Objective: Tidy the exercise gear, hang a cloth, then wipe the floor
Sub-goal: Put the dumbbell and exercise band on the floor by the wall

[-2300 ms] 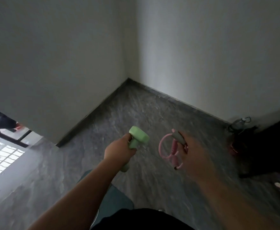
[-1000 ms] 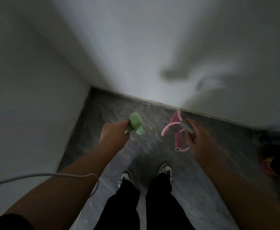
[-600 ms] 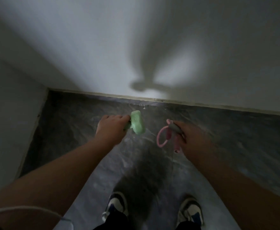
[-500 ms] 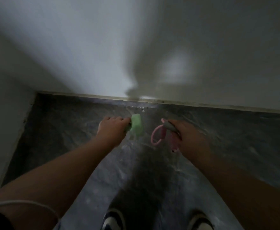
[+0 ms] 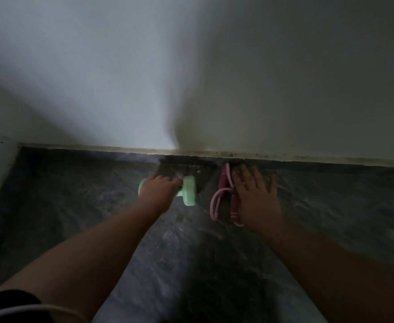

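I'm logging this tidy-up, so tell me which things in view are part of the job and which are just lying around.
Part of the job:
- green dumbbell, gripped by the left hand, low by the wall
- pink resistance band, on the floor beside the open right hand
- floor, to be wiped later

Just there:
- white cable at the lower left edge
- wall

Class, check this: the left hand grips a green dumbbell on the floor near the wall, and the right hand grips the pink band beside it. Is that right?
One error. In the head view the right hand lies open, fingers spread, beside the pink band, not gripping it. The left hand does grip the green dumbbell near the wall.
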`<state>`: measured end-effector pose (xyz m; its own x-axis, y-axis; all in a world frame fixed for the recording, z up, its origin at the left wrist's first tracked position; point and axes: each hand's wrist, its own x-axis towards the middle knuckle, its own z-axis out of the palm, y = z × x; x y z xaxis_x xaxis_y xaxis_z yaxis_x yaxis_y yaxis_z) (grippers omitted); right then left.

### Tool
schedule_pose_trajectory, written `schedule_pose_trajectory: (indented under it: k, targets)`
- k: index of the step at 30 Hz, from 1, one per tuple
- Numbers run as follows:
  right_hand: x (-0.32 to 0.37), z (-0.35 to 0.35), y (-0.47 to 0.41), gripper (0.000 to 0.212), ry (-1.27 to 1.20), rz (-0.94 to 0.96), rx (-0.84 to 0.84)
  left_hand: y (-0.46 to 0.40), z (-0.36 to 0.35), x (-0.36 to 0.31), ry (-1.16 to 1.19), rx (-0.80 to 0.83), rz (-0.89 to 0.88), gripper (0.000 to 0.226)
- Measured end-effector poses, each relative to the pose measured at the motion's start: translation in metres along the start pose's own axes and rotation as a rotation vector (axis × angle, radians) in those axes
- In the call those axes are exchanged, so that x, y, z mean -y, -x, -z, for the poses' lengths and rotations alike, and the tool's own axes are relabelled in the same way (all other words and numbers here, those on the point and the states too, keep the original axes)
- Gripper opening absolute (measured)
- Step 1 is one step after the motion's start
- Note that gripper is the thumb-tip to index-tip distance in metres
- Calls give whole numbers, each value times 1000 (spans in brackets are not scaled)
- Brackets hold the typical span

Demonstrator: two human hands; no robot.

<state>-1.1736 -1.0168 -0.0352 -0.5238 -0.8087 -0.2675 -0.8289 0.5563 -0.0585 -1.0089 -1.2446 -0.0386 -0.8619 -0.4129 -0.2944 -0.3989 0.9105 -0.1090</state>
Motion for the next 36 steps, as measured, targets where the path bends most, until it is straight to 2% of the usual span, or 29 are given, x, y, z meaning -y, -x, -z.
schedule_pose_trajectory:
  k: [2,4,6,9,17,21,25,28,30,32,34,36]
  targets:
    - [11,1,4,105,-24,94,-73,-1,-5,-4,27,-17,19,43]
    - [16,-9,3,93,-45,198,-98,-3,-10,-7,45,-44,32,46]
    - [16,-17,1,87,-144,136,13,-6,-12,-8,39,-49,25,49]
    - [3,-28,1,93,-178,38,97,-11,-9,-7,35,-56,25,50]
    - [-19,-41,25,90,-41,234,235,-3,-18,-19,80,-66,19,55]
    - [-25,-38,34,66,-119,310,45,-1,-17,-25,116,-77,44,58]
    - [-30,-24,33,47,-150,175,-170,6,-7,-28,154,-86,47,63]
    - [-30,-18,34,44,-169,-97,-147,14,2,-28,128,-86,56,62]
    - [-29,-17,34,58,-255,-305,-62,19,5,-28,131,-110,82,60]
    - [-27,-17,34,75,-371,-394,28,24,9,-33,189,-144,93,57]
    - [-27,-23,35,90,-520,-460,132,26,14,-48,323,-150,34,54]
    - [-24,-28,38,100,-630,-541,192,25,26,-73,490,-86,-73,54]
